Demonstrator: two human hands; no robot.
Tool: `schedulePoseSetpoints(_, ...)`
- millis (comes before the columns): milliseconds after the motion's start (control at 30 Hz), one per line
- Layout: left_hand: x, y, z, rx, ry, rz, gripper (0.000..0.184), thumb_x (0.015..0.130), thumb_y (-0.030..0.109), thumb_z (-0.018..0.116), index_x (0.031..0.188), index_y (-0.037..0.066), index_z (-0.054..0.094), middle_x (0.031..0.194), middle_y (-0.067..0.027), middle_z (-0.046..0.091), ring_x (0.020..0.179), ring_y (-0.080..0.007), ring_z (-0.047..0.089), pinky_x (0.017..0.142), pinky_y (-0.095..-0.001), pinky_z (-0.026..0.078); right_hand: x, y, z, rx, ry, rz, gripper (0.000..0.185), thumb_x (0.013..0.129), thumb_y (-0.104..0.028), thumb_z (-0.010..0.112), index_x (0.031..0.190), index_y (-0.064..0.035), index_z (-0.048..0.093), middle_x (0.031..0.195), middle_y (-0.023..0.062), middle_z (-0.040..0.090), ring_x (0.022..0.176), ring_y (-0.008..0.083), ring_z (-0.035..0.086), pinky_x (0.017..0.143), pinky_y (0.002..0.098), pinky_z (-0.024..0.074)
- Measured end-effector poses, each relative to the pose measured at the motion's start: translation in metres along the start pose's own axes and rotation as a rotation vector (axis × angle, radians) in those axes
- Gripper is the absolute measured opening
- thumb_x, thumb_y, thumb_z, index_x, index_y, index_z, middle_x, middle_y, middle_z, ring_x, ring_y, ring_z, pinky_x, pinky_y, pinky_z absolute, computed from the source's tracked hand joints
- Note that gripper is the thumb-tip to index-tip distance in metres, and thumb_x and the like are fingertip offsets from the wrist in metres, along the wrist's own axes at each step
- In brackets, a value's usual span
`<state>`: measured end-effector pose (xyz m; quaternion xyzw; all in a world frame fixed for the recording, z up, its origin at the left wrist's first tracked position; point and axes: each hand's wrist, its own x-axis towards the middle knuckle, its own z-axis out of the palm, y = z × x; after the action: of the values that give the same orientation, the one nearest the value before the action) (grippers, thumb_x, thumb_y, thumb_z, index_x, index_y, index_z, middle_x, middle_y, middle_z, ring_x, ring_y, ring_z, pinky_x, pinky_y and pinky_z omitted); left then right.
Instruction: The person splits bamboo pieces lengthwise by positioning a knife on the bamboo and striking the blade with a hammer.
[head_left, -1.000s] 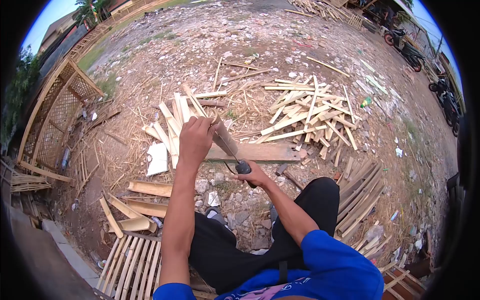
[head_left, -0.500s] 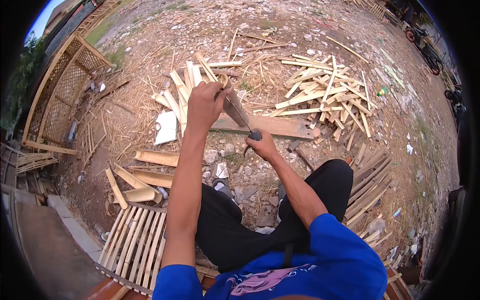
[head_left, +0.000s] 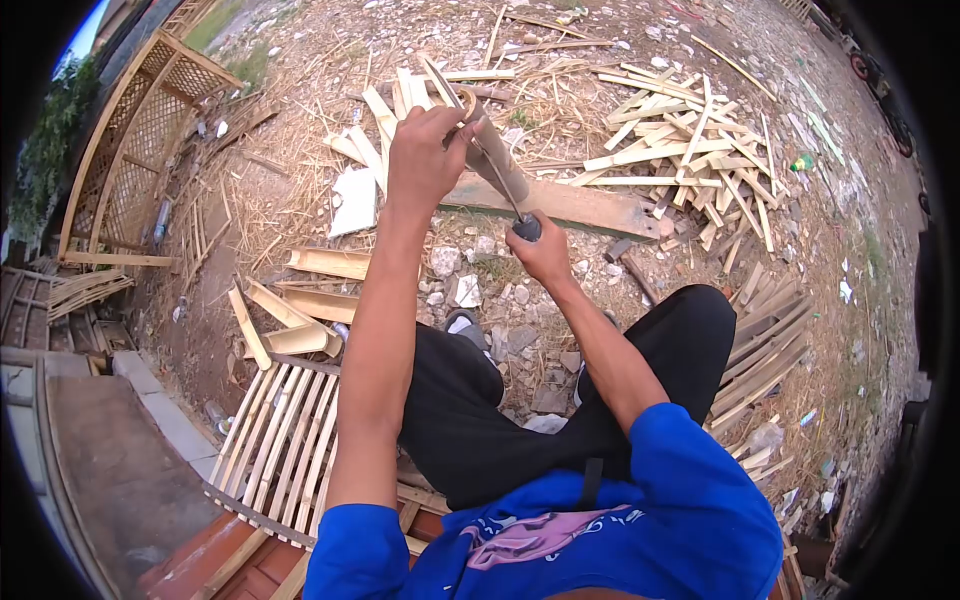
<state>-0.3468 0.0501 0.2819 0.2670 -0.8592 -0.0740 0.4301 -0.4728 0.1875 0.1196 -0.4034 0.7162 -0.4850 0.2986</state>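
A hollow bamboo piece (head_left: pixel 508 168) stands tilted on a thick wooden plank (head_left: pixel 585 208). My left hand (head_left: pixel 428 155) is closed at its upper end, the fingertips near the rim and the far end of a blade. My right hand (head_left: pixel 545 252) grips the dark handle of a knife (head_left: pixel 526 229) lower down. The knife's narrow blade runs up along the near side of the bamboo towards my left fingers. Whether the edge has entered the bamboo I cannot tell. Behind my left hand lie several split bamboo pieces (head_left: pixel 378 112).
A heap of bamboo strips (head_left: pixel 690 150) lies at the right, and more strips (head_left: pixel 765 350) are beside my right knee. A hammer (head_left: pixel 635 268) rests near the plank. Curved bamboo halves (head_left: pixel 325 262) and a slatted bamboo panel (head_left: pixel 280 440) are at my left. A lattice frame (head_left: pixel 135 150) stands farther off.
The view has shifted, so the scene sits farther right and a bit higher at the sides. Both hands keep their holds on the bamboo and knife, with the knife handle turned slightly.
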Motion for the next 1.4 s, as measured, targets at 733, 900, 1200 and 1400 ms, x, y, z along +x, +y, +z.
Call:
schedulePoseSetpoints(733,0.004,0.033,0.015,0.003,-0.076,0.033,0.014,0.085,0.015,0.071,0.093,0.003,0.068,0.078,-0.0105,0.066,0.074,-0.0273,0.057,0.065,-0.0389,0.047,-0.028,-0.031,-0.040,0.142,-0.118,0.311,0.043,0.076,-0.031,0.072,0.100,0.0039,0.065,0.078,0.0111,0.067,0.066,0.0181,0.060,0.065,0.0329,0.0488)
schedulePoseSetpoints(900,0.004,0.037,0.021,-0.034,-0.047,0.090,0.016,0.083,0.015,0.072,0.090,0.002,0.068,0.077,-0.0103,0.066,0.074,-0.0280,0.057,0.066,-0.0390,0.046,-0.030,-0.041,-0.056,0.183,-0.171,0.362,0.028,0.080,-0.027,0.071,0.088,-0.0017,0.063,0.063,0.0018,0.056,0.049,0.0114,0.052,0.045,0.0289,0.0409)
schedulePoseSetpoints(1200,0.021,0.039,-0.013,0.083,0.271,0.198,0.042,0.089,0.031,0.070,0.122,0.008,0.058,0.120,-0.0120,0.061,0.112,-0.0292,0.057,0.097,-0.0403,0.044,-0.027,-0.051,-0.063,0.307,-0.179,0.285,0.031,0.085,-0.031,0.072,0.087,-0.0022,0.061,0.060,0.0013,0.053,0.047,0.0089,0.048,0.041,0.0261,0.0382)
schedulePoseSetpoints(1400,0.003,0.001,-0.053,-0.229,0.410,-0.265,0.049,0.101,0.047,0.048,0.125,0.005,0.054,0.118,-0.0105,0.055,0.112,-0.0216,0.052,0.099,-0.0394,0.043,-0.029,-0.126,-0.103,0.556,-0.126,0.156,0.044,0.090,-0.045,0.067,0.093,-0.0031,0.055,0.069,0.0007,0.050,0.048,0.0063,0.046,0.039,0.0212,0.0349)
